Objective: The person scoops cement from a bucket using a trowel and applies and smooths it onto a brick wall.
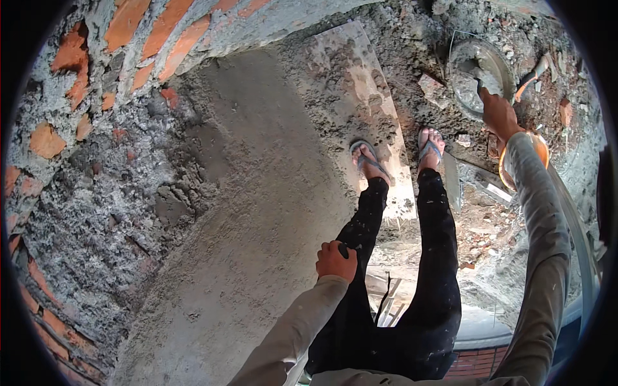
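Nearest the camera: two grey sleeves (547,264), entering from the near edge, left and right. Largest surface: a smoothed grey strip (257,141) of cement-like material, running along the left from near to far. Black trousers (425,276), pale-spotted, right of the strip. Rough brickwork (177,29) with orange bricks, far left. Pale board (397,186), mortar-smeared, on the ground right of the strip's far part; left sandal (365,147) on it, right sandal (428,147) just beside its right edge.

Round tub (507,71), far right, contains wet grey mortar (489,59). Orange container (541,148) on the near side of the tub, partly behind the right sleeve.

Right grip (500,114): closed around the handle of a dark tool (479,83), which reaches into the tub; head shape unclear. Left grip (336,260): fingers curled around a small dark object (344,250), in front of the left trouser leg; object's kind and contact with the leg cannot be told.
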The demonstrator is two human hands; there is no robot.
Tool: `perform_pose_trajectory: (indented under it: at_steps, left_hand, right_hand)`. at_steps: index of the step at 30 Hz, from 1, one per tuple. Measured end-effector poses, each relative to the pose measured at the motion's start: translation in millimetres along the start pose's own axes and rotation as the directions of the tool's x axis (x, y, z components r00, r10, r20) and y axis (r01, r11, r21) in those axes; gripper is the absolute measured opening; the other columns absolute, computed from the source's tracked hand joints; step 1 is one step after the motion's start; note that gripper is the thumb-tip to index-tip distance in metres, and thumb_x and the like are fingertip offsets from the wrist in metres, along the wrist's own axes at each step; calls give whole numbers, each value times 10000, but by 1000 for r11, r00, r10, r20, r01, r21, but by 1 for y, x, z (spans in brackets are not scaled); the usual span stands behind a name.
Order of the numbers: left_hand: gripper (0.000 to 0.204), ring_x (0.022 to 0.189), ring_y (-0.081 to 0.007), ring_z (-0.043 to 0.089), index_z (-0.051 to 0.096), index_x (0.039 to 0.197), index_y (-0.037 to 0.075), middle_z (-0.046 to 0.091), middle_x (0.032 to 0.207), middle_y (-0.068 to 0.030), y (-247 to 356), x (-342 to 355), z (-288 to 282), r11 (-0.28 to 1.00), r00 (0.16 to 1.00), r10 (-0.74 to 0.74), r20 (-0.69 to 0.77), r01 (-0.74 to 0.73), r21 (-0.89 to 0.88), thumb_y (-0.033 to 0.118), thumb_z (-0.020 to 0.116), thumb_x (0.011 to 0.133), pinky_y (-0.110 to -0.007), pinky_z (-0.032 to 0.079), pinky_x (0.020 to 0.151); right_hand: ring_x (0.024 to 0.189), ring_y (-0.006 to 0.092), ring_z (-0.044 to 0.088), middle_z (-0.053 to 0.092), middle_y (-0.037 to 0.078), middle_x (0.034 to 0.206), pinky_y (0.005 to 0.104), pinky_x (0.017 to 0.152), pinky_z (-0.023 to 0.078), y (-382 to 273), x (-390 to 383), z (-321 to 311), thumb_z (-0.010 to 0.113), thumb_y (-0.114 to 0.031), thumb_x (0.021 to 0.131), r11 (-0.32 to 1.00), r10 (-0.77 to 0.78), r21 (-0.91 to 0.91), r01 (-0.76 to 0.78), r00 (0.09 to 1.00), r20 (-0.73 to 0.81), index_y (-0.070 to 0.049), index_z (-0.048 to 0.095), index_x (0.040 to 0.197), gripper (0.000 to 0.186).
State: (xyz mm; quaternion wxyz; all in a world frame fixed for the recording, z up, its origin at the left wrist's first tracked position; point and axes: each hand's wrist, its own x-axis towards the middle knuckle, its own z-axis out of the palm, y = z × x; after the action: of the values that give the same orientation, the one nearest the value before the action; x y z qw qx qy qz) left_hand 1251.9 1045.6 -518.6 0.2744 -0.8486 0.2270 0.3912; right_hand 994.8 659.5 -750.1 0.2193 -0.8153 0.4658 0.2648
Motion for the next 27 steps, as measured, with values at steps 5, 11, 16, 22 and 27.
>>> perform_pose_trajectory:
  at_steps: [5,11,16,22,27]
  left_hand:
    - [318,1002,-323,558,585,1031,104,553,1047,-109,-13,4,-2,999,999,-28,-27,27,-22,319,596,798,-466,487,826]
    - [315,1000,-314,560,584,1022,111,556,1048,-100,-38,-6,-8,997,997,-79,-21,80,11,324,604,790,-465,489,820]
    - [290,997,-311,562,587,998,114,560,1039,-98,18,-4,24,991,996,89,3,-88,-99,314,608,789,-462,493,815]
    - [274,990,-331,550,580,990,91,546,1042,-104,-39,2,-4,1000,999,-21,-41,22,7,294,580,805,-486,496,789]
    - [282,1020,-333,535,568,1003,93,537,1067,-109,-24,1,2,1000,1000,8,-16,-8,14,300,569,812,-493,492,789]
  right_hand:
    - [799,382,663,656,244,880,482,690,528,-31,31,54,494,-59,848,997,79,9,-79,996,-45,-34,518,1026,181]
    - [832,401,609,609,191,858,522,708,475,29,-40,66,477,-129,878,976,-160,102,191,954,-254,-33,537,928,124]
    - [759,383,626,627,179,845,482,702,504,142,29,99,470,-86,843,974,219,-36,-225,969,-118,-33,604,847,144]
    - [914,430,640,631,302,986,496,810,512,-42,-10,64,420,-166,879,872,328,353,-338,940,92,35,621,951,293]
    - [754,417,658,635,258,825,486,689,541,41,-28,17,507,-151,850,977,160,169,-133,974,-158,19,647,790,228]
